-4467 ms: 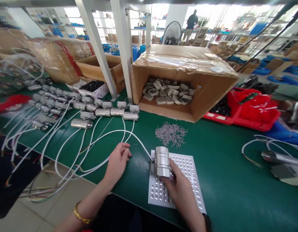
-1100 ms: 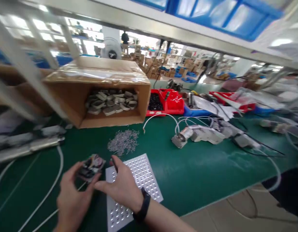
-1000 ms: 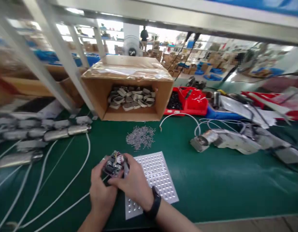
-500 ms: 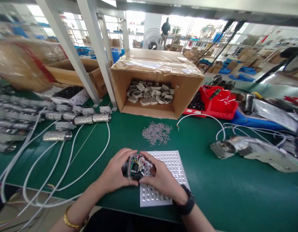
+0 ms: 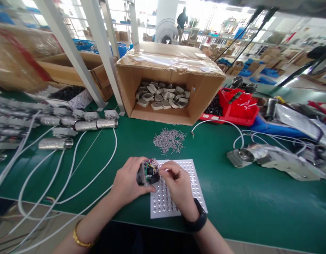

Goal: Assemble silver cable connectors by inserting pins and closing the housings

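My left hand (image 5: 127,183) is wrapped around an open grey electrical housing (image 5: 150,173), gripping it from the left. Its open face is tilted up and towards the right, showing coloured wires, a green circuit board and black parts. At the housing's right edge my right hand (image 5: 180,185) is closed in a pinch, fingertips near the wires. What lies between those fingertips is too small to make out. Beneath both hands lies a white sheet (image 5: 152,214) with rows of shiny round metal pieces. A pile of small metal pins or screws (image 5: 169,140) sits just beyond the sheet.
Behind the pile, a cardboard box (image 5: 168,58) on its side holds grey castings (image 5: 157,97). Silver cylindrical assemblies (image 5: 55,143) with white cables (image 5: 73,162) cover the left. To the right are a red bin (image 5: 238,113) and a metal lamp-like arm (image 5: 287,163).
My right hand has let go of the housing's right side and closed into a pinch at its edge. The left hand still holds the housing, now turned slightly. The camera view has shifted a little.
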Demonstrator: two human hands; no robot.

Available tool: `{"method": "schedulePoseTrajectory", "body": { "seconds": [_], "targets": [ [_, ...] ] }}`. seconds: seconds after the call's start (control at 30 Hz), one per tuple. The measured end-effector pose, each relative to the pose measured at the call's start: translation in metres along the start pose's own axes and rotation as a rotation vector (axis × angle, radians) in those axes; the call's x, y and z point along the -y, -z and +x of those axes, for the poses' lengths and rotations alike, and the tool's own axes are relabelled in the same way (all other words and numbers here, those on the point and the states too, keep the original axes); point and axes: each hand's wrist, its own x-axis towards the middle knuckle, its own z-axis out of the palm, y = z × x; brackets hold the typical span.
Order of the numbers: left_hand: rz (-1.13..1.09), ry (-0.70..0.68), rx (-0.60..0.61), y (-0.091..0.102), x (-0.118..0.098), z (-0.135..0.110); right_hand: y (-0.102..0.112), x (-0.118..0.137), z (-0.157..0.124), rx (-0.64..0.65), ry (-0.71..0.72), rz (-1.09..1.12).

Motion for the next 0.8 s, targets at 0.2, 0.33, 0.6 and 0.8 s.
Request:
{"method": "schedulePoseTrajectory", "body": {
  "seconds": [0.2, 0.33, 0.6, 0.8],
  "targets": [
    [-0.666, 0.39, 0.021, 0.011, 0.02, -0.011, 0.041, -0.005, -0.023, -0.152, -0.263, 0.288],
    [-0.714, 0.377, 0.335, 0.03, 0.016, -0.015, 0.038, -0.02, -0.035, -0.216, -0.501, 0.365],
    [-0.389, 0.096, 0.728, 0.019, -0.003, 0.018, 0.003, -0.046, 0.0, -0.225, -0.369, 0.166],
    [-0.389, 0.084, 0.768, 0.013, 0.007, 0.024, -0.002, -0.051, -0.003, -0.273, -0.333, 0.029]
  ]
}}
